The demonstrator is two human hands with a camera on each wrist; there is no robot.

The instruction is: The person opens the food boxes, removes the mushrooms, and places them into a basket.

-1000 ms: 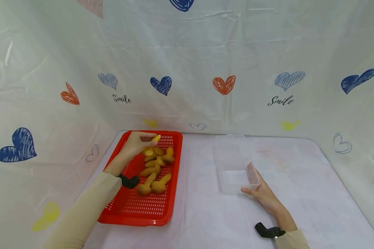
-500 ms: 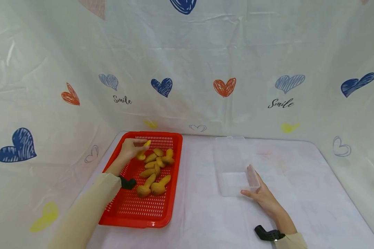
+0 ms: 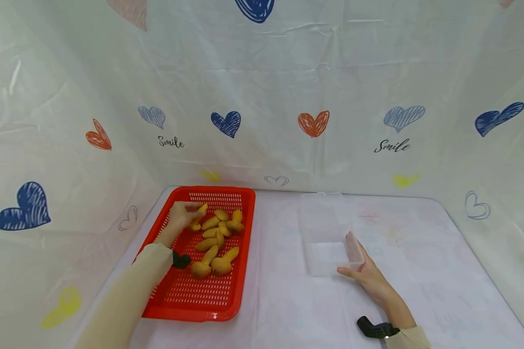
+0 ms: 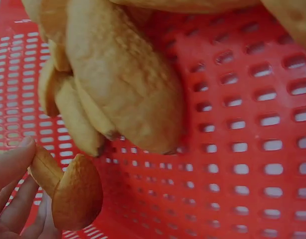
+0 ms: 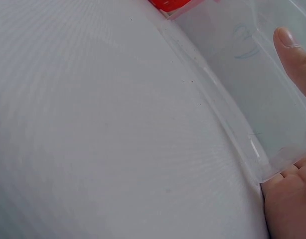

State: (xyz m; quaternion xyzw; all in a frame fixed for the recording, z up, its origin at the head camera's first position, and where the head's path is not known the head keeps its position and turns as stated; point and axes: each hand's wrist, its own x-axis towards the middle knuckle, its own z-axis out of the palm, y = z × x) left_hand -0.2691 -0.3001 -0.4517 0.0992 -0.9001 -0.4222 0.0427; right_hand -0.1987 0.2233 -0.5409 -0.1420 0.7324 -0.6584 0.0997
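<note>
In the red basket's [image 3: 192, 310] far left part, my left hand [image 3: 181, 216] pinches a yellow-brown mushroom [image 4: 77, 193] by its stem. The left wrist view shows its rounded cap pointing away from the fingers, low over the perforated basket floor. Several more mushrooms [image 3: 202, 268] lie in the basket just right of and nearer than this hand. My right hand [image 3: 372, 277] grips the near right corner of a clear plastic box [image 3: 327, 265], its thumb at the near side and its fingers along the right side. In the right wrist view the box [image 5: 270, 74] looks empty.
A white cloth covers the table [image 3: 297, 310] beneath basket and box. Behind and at the sides hangs a white sheet [image 3: 270, 87] printed with hearts and "Smile". Black cameras [image 3: 377, 327] are strapped to both wrists.
My left hand has moved left, toward me and down with the mushroom, now lower in the basket. The right hand and the clear box have stayed in place.
</note>
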